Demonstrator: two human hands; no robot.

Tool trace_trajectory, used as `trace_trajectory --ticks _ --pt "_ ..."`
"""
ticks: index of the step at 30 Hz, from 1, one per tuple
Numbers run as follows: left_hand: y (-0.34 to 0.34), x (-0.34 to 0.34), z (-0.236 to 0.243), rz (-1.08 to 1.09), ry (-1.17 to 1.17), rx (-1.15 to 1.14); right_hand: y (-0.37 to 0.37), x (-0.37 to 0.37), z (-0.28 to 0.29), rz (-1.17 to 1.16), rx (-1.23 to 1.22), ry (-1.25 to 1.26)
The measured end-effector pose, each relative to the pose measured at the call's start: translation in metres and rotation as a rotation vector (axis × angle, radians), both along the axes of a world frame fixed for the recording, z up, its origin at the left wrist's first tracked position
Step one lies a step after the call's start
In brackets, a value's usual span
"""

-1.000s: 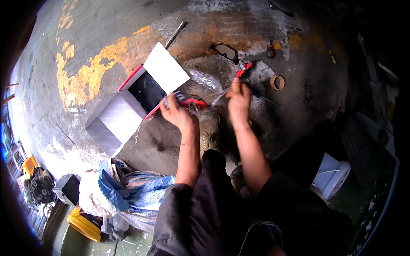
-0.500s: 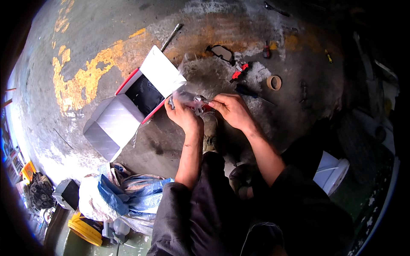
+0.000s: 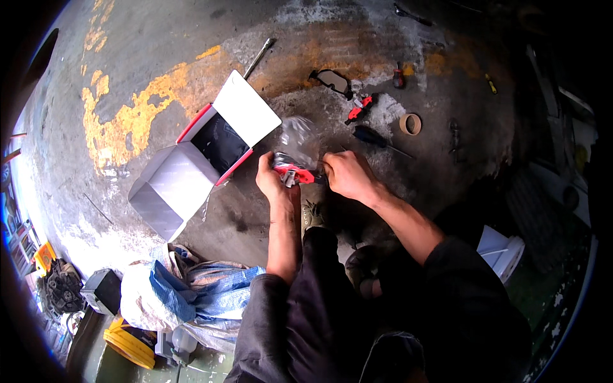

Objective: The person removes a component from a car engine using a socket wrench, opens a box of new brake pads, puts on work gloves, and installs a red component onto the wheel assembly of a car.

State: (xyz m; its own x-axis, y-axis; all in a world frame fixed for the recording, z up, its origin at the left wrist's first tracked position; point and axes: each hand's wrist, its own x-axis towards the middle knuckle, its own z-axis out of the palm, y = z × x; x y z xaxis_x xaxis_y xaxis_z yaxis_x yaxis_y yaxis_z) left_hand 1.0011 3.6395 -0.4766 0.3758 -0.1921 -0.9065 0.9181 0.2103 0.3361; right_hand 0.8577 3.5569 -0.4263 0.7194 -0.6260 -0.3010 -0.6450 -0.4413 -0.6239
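Note:
My left hand (image 3: 274, 177) is wrapped round a red brake pad (image 3: 296, 174) with metal clips on it. A crumpled clear plastic bag (image 3: 299, 137) spreads out from the far side of the pad. At the pad's dark right end, my right hand (image 3: 348, 172) is closed, its fingertips pinched at the edge of the bag; the exact grip is partly hidden. Left of my hands stands an open white and red cardboard box (image 3: 233, 167) with its flaps spread and a black packet (image 3: 220, 142) inside.
Beyond my hands lie a brake pad (image 3: 332, 81), another red brake pad (image 3: 361, 110), screwdrivers (image 3: 370, 136), a brown tape roll (image 3: 410, 124) and a metal bar (image 3: 258, 57). A blue-white tarp sack (image 3: 191, 297) is at lower left, a white bucket (image 3: 504, 255) at right.
My hands have spread slightly apart and the right hand has moved a little to the right. The red pad shows more clearly, turned in my left hand, with the bag puffed out beyond it.

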Motion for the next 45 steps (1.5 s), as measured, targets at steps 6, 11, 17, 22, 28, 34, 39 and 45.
trace_trajectory --ticks 6,11,17,22,28,34,39,45 --pt "0.009 -0.013 0.006 -0.094 0.146 -0.216 -0.01 -0.003 -0.035 -0.017 0.029 -0.059" --pt "0.009 -0.008 0.003 -0.086 0.21 -0.355 -0.002 0.006 -0.074 -0.227 -0.019 -0.116" --pt "0.002 0.002 -0.021 0.018 0.233 -0.439 -0.024 -0.001 -0.014 -0.618 1.079 -0.152" --pt "-0.015 -0.009 -0.01 -0.106 -0.009 -0.159 0.013 -0.001 -0.005 -0.416 1.043 -0.591" --pt "0.006 0.0 0.006 -0.177 0.134 -0.559 -0.01 -0.022 -0.009 -0.247 1.161 -0.399" --pt "0.016 -0.008 0.018 -0.296 0.378 -0.865 -0.023 -0.029 0.005 -0.289 1.464 -0.359" --pt "0.02 0.017 0.001 -0.611 0.194 -0.875 -0.062 -0.037 0.013 -0.136 1.676 -0.188" --pt "0.017 0.044 0.025 -0.353 -0.078 -0.816 -0.074 -0.085 -0.005 -0.44 1.59 -0.47"
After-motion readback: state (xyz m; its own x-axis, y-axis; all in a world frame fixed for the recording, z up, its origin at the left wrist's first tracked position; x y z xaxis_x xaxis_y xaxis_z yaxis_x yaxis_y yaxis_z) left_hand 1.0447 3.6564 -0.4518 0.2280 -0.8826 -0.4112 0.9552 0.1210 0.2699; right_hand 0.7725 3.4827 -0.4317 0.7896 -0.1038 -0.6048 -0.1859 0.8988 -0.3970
